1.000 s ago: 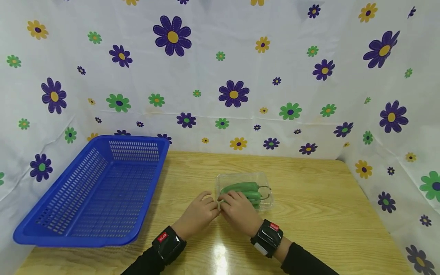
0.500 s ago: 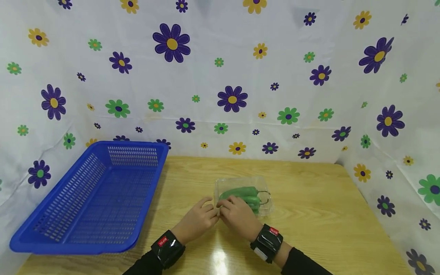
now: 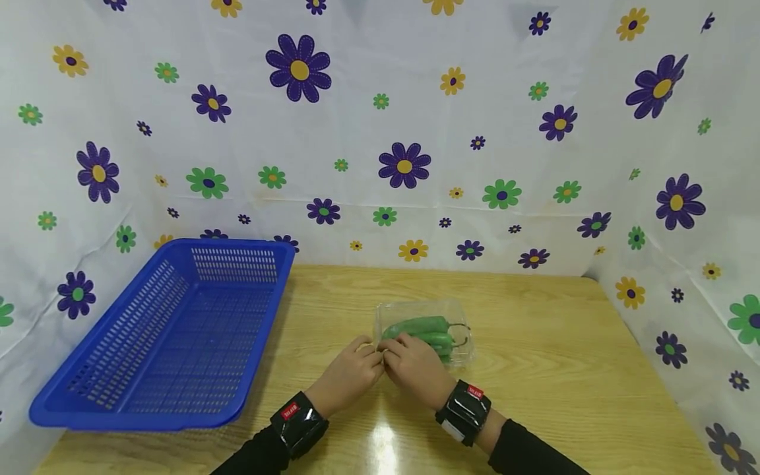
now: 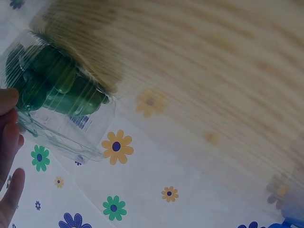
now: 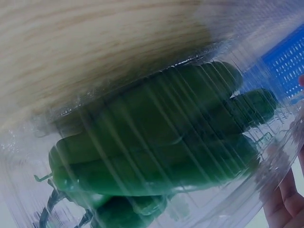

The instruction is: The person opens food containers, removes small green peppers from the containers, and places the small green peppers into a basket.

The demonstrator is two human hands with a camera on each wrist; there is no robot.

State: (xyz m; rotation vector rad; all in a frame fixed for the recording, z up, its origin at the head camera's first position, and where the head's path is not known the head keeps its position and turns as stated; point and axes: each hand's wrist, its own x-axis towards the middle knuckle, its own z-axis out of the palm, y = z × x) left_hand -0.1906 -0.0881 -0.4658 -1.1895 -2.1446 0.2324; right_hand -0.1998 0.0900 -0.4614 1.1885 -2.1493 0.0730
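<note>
Both hands meet at the near-left corner of a clear box (image 3: 425,330) of green peppers (image 3: 418,328), which sits on the desk (image 3: 552,369) right of centre. The left hand (image 3: 349,375) has its fingers curled, the tips pinching the box's corner edge; the right hand (image 3: 417,371) lies over the near side of the box, fingers bent and gripping the same corner — the two sets of fingertips touch. In the left wrist view the box (image 4: 57,102) shows its peppers (image 4: 52,85) and a small label, with fingers (image 4: 8,137) at its edge. In the right wrist view the peppers (image 5: 156,142) fill the frame behind ribbed plastic, stems toward lower left. A blue basket (image 3: 172,333) stands on the left of the desk, well apart from the box. A flowered cloth (image 3: 404,132) forms the backdrop — behind and at both sides.
</note>
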